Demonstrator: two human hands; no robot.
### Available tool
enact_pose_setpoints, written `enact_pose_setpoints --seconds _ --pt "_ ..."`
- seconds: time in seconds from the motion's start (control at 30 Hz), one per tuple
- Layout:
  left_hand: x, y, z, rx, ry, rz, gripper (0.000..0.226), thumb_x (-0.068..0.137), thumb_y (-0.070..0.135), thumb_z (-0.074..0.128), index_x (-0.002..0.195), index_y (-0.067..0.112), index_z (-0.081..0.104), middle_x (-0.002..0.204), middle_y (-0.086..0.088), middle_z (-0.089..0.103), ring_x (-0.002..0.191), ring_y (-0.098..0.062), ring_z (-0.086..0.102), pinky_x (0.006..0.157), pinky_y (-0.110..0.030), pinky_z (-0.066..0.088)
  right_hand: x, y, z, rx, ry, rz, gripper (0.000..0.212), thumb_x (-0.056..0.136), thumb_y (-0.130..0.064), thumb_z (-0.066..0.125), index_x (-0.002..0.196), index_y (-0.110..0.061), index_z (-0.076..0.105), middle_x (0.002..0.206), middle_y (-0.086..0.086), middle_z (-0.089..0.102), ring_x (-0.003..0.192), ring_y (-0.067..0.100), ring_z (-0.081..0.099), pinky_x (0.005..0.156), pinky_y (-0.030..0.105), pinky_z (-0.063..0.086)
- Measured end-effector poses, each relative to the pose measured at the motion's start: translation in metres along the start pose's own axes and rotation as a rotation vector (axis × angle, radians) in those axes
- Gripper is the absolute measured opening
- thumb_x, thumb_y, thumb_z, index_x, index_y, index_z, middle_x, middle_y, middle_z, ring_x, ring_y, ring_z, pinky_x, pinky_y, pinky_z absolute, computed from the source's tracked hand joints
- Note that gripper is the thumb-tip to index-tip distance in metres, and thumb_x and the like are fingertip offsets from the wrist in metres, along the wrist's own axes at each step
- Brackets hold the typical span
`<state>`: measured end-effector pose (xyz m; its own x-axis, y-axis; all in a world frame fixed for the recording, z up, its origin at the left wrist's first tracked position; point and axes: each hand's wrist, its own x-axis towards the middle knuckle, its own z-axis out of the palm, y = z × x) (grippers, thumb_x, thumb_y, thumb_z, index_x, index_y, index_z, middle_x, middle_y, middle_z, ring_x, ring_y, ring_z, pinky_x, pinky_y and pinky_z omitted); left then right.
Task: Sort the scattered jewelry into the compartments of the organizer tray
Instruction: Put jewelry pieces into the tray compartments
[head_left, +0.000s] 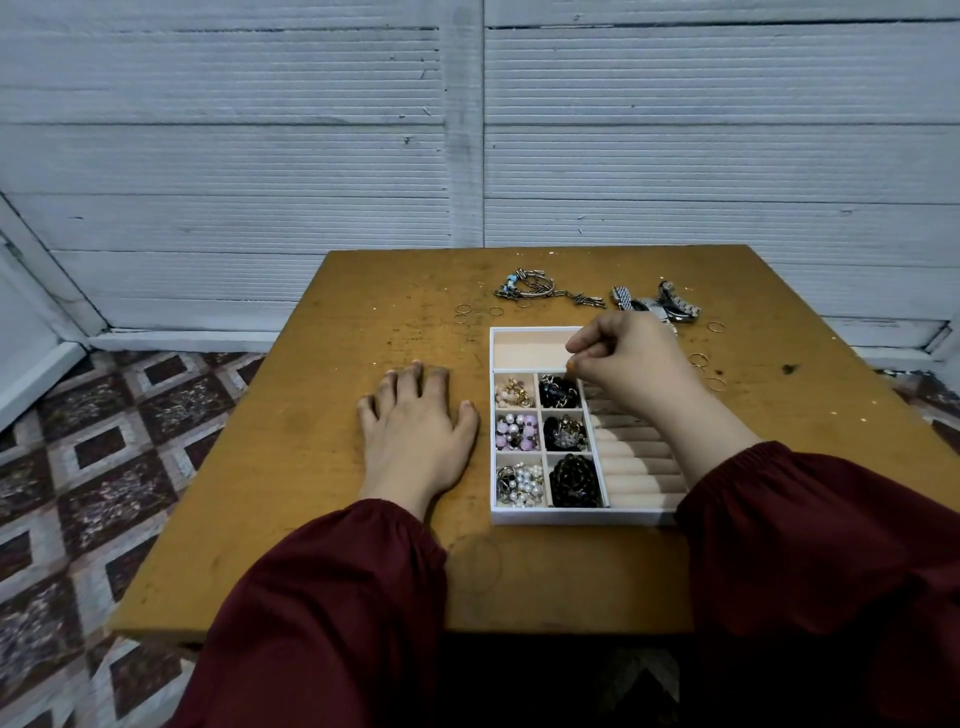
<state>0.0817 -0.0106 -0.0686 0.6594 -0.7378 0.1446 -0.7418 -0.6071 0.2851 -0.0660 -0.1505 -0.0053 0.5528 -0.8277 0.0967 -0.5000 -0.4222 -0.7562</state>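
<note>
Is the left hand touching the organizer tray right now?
Apart. The head view shows the left hand flat on the table, with a strip of bare wood between its thumb and the organizer tray.

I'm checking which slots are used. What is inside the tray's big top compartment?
The visible part of the top compartment of the tray shows only bare cream lining. The right hand covers its right end, so anything there, or pinched in the fingertips, cannot be seen.
</note>
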Motion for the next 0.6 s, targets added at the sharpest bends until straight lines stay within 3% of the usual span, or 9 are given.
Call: enact_pose_setpoints --seconds 0.17,0.37,0.47,0.6 --pt "-0.001 0.000 0.000 0.001 0.003 -0.003 0.053 0.094 0.050 0.032 0.142 0.028 0.032 0.155 -0.002 0.025 0.143 -0.025 0.016 0.113 -0.049 0.012 -0.005 0.003 0.003 0.033 0.010 -0.008 0.017 0.077 -0.009 0.069 0.073 -0.025 0.063 0.071 -0.001 0.068 0.067 0.010 0.062 0.065 0.022 0.047" --pt "-0.003 0.001 0.000 -0.027 -0.003 0.002 0.050 0.096 0.047 0.033 0.141 0.028 0.035 0.154 -0.002 0.027 0.143 -0.025 0.017 0.115 -0.050 0.012 -0.015 0.007 0.004 0.092 0.020 -0.043 0.016 0.082 -0.009 0.066 0.075 -0.024 0.063 0.065 -0.006 0.061 0.058 0.005 0.055 0.055 0.017 0.041" --pt "-0.004 0.000 -0.002 -0.069 0.043 0.026 0.044 0.096 0.044 0.035 0.135 0.026 0.045 0.146 0.000 0.039 0.137 -0.021 0.029 0.111 -0.047 0.019 -0.017 0.013 -0.001 0.176 0.048 -0.045 0.015 0.083 -0.006 0.063 0.079 -0.021 0.065 0.070 -0.001 0.063 0.061 0.010 0.060 0.057 0.020 0.047" --pt "-0.007 0.003 -0.009 -0.199 0.137 0.066 0.034 0.096 0.036 0.040 0.125 0.023 0.054 0.129 0.006 0.055 0.120 -0.015 0.047 0.101 -0.038 0.031 -0.020 0.017 -0.009 0.316 0.093 -0.013 0.011 0.087 0.000 0.059 0.090 -0.009 0.065 0.071 0.002 0.058 0.049 -0.003 0.054 0.046 0.012 0.044"
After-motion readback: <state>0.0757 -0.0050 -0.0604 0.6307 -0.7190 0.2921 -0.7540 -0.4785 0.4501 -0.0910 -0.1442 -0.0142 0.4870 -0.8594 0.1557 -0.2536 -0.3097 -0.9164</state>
